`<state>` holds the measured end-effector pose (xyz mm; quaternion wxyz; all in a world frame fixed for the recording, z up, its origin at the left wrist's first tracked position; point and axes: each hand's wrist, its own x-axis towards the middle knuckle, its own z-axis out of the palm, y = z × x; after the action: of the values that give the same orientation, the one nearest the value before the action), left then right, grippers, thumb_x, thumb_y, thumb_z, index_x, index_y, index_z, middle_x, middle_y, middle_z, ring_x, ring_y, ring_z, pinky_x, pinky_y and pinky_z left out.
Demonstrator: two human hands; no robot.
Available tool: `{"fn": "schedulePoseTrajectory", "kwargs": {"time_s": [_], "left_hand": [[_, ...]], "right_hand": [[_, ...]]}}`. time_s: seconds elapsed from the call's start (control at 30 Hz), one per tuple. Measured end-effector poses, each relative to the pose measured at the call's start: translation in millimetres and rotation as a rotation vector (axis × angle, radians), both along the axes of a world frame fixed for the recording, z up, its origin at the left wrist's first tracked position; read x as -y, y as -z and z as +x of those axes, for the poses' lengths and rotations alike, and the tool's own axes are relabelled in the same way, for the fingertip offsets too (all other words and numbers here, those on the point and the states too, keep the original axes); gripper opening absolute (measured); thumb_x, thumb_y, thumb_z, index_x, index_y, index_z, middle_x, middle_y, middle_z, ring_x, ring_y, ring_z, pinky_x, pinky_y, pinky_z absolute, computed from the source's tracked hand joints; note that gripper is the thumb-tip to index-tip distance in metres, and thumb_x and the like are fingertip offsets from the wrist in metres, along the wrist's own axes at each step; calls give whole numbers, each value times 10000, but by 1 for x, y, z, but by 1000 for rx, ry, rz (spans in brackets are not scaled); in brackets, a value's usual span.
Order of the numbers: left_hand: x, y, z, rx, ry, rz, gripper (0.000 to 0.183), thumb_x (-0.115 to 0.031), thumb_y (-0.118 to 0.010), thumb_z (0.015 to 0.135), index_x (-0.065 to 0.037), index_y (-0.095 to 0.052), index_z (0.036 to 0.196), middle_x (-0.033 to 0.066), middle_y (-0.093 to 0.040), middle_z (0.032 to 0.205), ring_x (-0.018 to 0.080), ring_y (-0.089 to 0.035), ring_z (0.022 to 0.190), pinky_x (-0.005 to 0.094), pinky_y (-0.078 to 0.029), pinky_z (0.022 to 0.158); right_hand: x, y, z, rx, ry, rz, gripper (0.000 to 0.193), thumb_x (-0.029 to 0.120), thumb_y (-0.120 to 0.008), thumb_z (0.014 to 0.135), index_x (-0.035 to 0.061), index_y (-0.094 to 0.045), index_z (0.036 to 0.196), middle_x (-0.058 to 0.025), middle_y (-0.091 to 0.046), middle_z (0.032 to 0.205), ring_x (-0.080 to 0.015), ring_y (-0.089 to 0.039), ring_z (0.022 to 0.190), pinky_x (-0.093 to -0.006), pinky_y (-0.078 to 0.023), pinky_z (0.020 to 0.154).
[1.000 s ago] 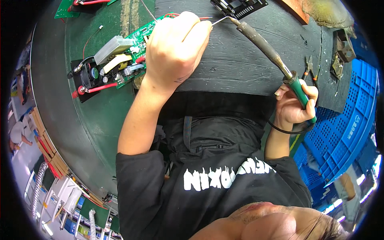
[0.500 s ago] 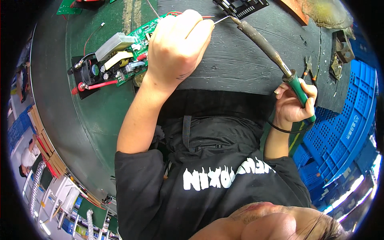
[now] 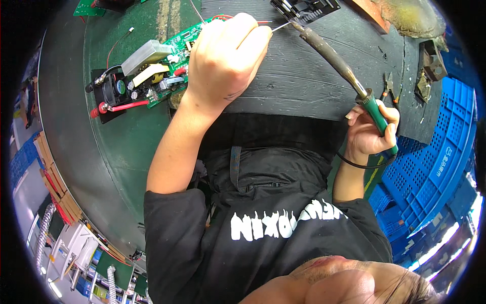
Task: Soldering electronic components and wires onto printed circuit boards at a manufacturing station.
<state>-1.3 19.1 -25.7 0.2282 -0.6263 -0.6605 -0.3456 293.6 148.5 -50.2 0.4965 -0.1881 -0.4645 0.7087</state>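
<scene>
My right hand (image 3: 370,133) is wrapped round the green handle of a soldering iron (image 3: 338,63). Its tip points up and left, at the near edge of a black slotted panel (image 3: 316,11). Closed in a pinch, my left hand (image 3: 225,55) holds a thin strand of solder wire (image 3: 281,26), whose end meets the iron's tip; whether both touch the panel I cannot tell. Beside and partly behind my left hand lies a green circuit board (image 3: 174,44) with a finned heat sink (image 3: 146,57), a black fan (image 3: 115,90) and red leads.
Pliers (image 3: 389,86) lie on the dark bench mat (image 3: 304,91), right of the iron. A grey metal block (image 3: 433,61) stands at the mat's right edge. Blue perforated crates (image 3: 430,162) are on the right. Another green board (image 3: 88,7) sits at the far left.
Both hands, the iron and the solder wire stay almost in place. The whole view has shifted slightly, and a person at the far left is out of sight.
</scene>
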Motion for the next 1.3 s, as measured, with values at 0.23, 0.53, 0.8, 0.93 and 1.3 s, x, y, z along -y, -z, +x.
{"fn": "schedulePoseTrajectory", "kwargs": {"time_s": [0.23,0.53,0.8,0.93,1.3], "left_hand": [[0,0,0,3,0,9,129,-80,-769,806,-87,-693,911,29,-609,849,217,-611,720,346,-488,679],[-2,1,1,-13,-18,19,128,-75,-763,804,-92,-683,902,25,-605,848,224,-607,723,346,-504,693],[-1,-2,1,-10,-15,11,139,-70,-766,798,-86,-692,914,32,-615,853,229,-618,730,348,-512,702],[0,-3,0,6,-10,43,138,-75,-784,803,-80,-707,917,36,-626,851,229,-621,733,345,-505,698],[-4,-6,4,73,11,71,118,-83,-804,828,-67,-699,880,45,-633,844,243,-619,727,347,-499,695]], "right_hand": [[-1,0,0,4,-11,23,454,433,-541,989,8,-613,1132,-326,-711,952,-342,-661,570,-386,-542,477],[0,0,-1,13,18,30,458,432,-531,994,-2,-601,1124,-321,-704,920,-338,-652,558,-386,-540,476],[-1,3,1,-14,3,23,460,444,-520,1006,6,-600,1120,-310,-713,987,-345,-670,580,-381,-557,480],[-2,3,3,-24,1,16,456,448,-522,1006,14,-602,1121,-309,-716,1001,-350,-677,587,-384,-558,470],[-4,6,5,-55,46,-45,466,465,-529,997,26,-606,1133,-297,-725,1015,-353,-684,588,-386,-568,466]]}}
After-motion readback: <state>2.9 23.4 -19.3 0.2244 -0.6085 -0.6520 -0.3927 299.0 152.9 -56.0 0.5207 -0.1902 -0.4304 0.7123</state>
